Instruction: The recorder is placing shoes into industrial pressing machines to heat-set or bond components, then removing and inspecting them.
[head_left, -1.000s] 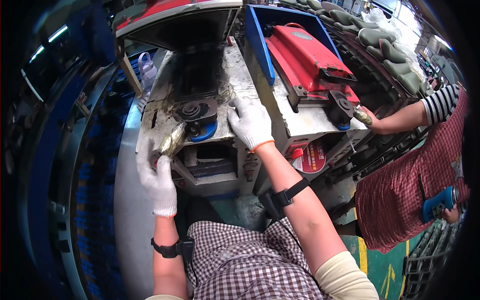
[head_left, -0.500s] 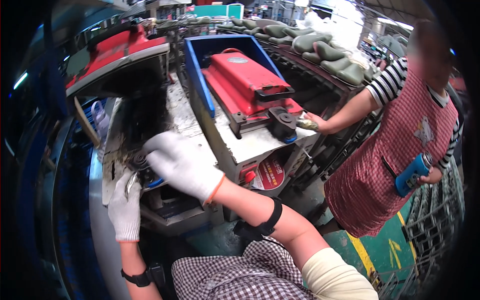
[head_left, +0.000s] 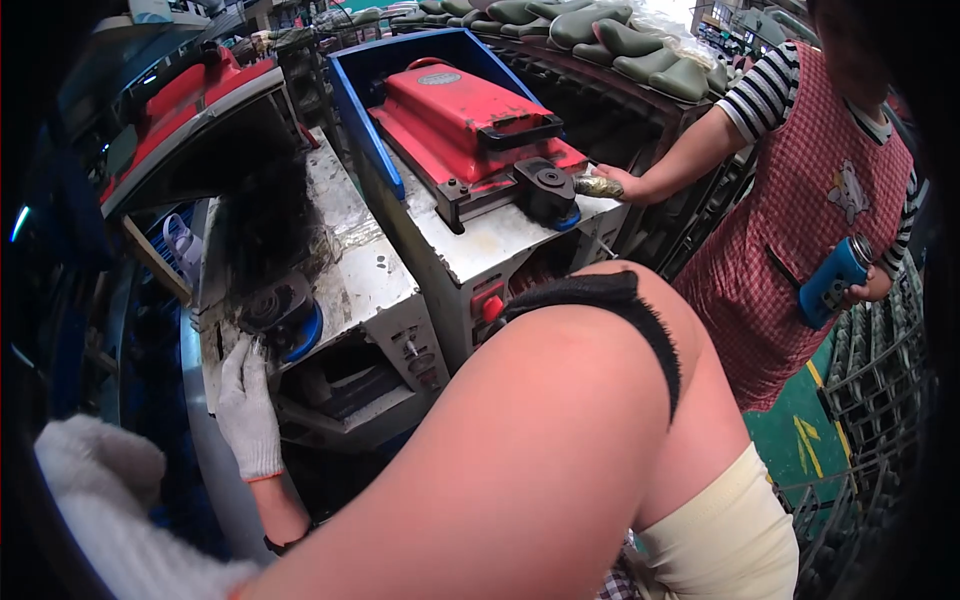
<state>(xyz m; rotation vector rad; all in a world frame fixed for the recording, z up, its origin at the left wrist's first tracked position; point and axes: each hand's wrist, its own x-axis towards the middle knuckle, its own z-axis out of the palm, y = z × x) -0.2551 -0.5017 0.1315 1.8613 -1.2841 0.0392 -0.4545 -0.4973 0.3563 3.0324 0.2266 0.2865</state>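
Note:
My left hand (head_left: 247, 415), in a white knit glove, is closed at the front corner of the near machine. Its fingers lie round a shiny wrapped handle (head_left: 257, 347) that they mostly cover. Beside them is a dark round latch block (head_left: 275, 305) with a blue base. My right hand (head_left: 100, 485), gloved alike, is raised at the far lower left, close to the camera and blurred; its fingers look bent, but whether they hold anything is hidden. The right forearm crosses the lower picture. The machine's red lid (head_left: 190, 95) is tilted up over its dark, worn bed.
A second machine with a shut red lid (head_left: 465, 115) and blue guard (head_left: 367, 125) stands to the right. A co-worker's hand (head_left: 635, 186) is on its wrapped handle; the other hand holds a blue bottle (head_left: 835, 280). Green saddle-shaped pieces (head_left: 645, 65) lie behind. Metal racks (head_left: 875, 400) stand right.
My right hand has swung from above the near machine's latch to the lower left, close to the camera. My left hand stays at the handle. The view has shifted slightly.

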